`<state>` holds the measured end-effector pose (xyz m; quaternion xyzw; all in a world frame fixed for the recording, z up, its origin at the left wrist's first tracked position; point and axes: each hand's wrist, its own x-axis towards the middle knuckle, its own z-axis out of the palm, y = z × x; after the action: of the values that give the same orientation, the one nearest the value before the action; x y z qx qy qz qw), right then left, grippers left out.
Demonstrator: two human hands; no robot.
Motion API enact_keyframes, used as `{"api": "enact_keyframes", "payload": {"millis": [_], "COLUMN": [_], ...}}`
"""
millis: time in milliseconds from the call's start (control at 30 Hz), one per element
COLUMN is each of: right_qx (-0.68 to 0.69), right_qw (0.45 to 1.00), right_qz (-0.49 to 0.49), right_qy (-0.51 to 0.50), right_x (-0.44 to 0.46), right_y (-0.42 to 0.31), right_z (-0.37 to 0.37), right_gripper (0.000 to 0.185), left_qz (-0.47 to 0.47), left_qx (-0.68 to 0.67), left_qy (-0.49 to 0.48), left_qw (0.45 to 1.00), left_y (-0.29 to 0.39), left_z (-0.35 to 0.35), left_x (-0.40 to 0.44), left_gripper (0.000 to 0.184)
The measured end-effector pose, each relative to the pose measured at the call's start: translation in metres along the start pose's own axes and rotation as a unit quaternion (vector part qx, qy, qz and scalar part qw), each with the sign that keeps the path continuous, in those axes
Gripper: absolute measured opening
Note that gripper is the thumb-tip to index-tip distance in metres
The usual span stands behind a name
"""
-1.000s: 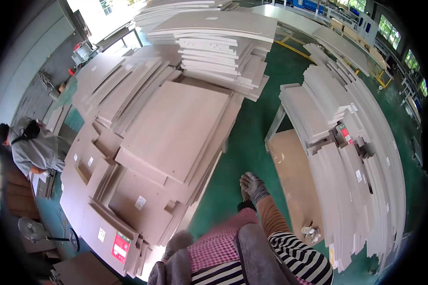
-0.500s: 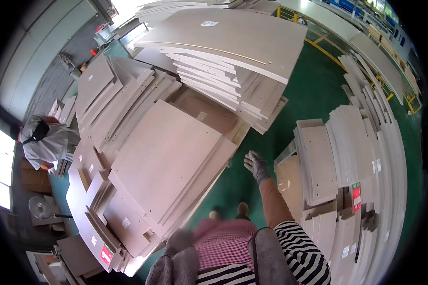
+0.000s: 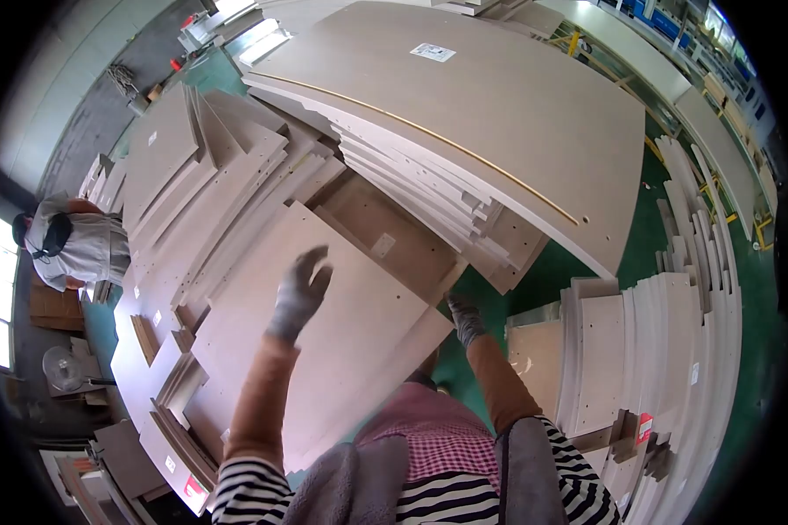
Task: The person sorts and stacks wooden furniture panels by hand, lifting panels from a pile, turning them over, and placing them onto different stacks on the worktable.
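My left hand (image 3: pixel 301 296), in a grey glove, is over a large flat beige board (image 3: pixel 324 350) on top of a stack. Its thumb and fingers are apart and it holds nothing; I cannot tell whether it touches the surface. Beside the right corner of that board is my right hand (image 3: pixel 467 320), also gloved. The fingers are stretched out with nothing visible in them, and contact with the corner is unclear. Just beyond the board, a lower brown panel (image 3: pixel 394 229) with a white label lies in a gap between stacks.
A tall stack under a wide panel (image 3: pixel 490 96) with a gold edge strip overhangs ahead. More boards (image 3: pixel 665 341) stand in rows at my right. Cut panels (image 3: pixel 228 166) lie at the left, where another person (image 3: pixel 74 241) bends near a fan (image 3: pixel 63 369). Green floor (image 3: pixel 578 256) shows between stacks.
My left hand has come into clear view above the board. My right arm has swung nearer the board's right corner. I have leaned closer to the stack, and the view has shifted.
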<state>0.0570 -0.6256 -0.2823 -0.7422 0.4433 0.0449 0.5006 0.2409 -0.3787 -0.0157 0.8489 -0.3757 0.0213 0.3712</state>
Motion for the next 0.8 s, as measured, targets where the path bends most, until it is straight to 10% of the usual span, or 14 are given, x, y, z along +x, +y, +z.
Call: {"api": "enact_keyframes", "payload": {"millis": [200,267,600,667,800], "right_qx": [-0.197,0.190,0.352,-0.105,0.128], "right_qw": [0.978,0.976,0.918,0.969,0.963], "right_qz": [-0.066,0.073,0.153,-0.226,-0.233], "right_qy": [0.031,-0.076,-0.100,0.008,-0.036], "right_x": [0.003,0.000,0.003,0.012,0.017], "right_y": [0.013,-0.002,-0.004,0.051,0.133], "right_z": [0.002,0.003,0.004,0.014,0.025], "right_gripper": [0.047,0.060,0.058,0.061,0.053], "left_qz": [-0.198,-0.222,-0.156,-0.127,-0.063], "left_qx": [0.280,0.298,0.237,0.222,0.178], "left_qy": [-0.283,-0.323,-0.437,-0.437,-0.430], "left_qw": [0.896,0.870,0.854,0.862,0.883], "left_y": [-0.113,-0.134,-0.166,-0.156,-0.129], "left_z": [0.138,0.164,0.211,0.218,0.231], "left_x": [0.185,0.208,0.205,0.198,0.182], "left_gripper": [0.046,0.046,0.044,0.044,0.044]}}
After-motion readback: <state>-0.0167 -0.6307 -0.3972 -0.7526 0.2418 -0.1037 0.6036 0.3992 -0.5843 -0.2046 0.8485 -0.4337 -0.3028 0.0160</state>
